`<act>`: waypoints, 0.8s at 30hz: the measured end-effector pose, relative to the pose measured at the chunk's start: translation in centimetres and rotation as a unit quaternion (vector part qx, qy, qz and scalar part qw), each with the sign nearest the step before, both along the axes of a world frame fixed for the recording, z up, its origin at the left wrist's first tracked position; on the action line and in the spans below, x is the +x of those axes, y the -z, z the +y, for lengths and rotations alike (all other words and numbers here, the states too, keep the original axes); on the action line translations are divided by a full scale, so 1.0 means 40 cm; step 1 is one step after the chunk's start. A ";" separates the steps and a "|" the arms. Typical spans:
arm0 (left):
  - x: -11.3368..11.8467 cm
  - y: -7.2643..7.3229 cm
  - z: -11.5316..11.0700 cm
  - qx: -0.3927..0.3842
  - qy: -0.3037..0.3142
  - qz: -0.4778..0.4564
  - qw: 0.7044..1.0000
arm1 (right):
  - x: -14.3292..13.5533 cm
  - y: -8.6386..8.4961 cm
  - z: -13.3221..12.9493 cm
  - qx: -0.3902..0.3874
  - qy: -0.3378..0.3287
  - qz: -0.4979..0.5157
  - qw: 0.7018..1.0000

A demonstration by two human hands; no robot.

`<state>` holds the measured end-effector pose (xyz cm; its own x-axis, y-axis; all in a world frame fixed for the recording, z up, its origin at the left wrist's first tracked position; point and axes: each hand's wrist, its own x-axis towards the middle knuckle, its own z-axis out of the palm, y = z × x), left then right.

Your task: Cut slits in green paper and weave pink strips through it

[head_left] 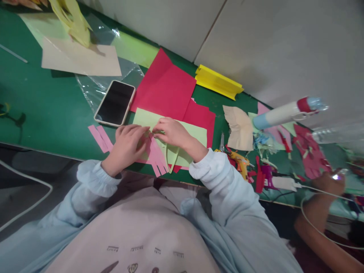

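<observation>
My left hand (126, 144) is closed, its fingers bent over the upper end of a slit pink paper strip (157, 158). The strip's cut end hangs towards the table's front edge. My right hand (173, 132) is pinched just beside the left fingertips, and a thin, bent green paper strip (170, 163) runs down from under it. The exact pinch point is partly hidden by the fingers. Both hands work above a light green paper sheet (193, 132). A second slit pink piece (100, 138) lies left of my left hand.
A phone (115, 103) and red paper sheets (167, 87) lie behind my hands. A yellow folded piece (218, 82) is by the wall. To the right are scissors (222, 142), a yellow glue gun (240, 163), a bottle (278, 114) and another person's hand (330, 184).
</observation>
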<state>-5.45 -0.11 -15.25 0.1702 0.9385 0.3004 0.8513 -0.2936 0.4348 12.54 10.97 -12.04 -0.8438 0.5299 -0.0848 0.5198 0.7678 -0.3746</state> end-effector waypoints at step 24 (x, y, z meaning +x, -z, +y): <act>0.032 -0.001 -0.061 0.056 0.138 0.050 0.988 | 0.136 -0.100 -0.013 -0.003 0.065 -0.027 0.998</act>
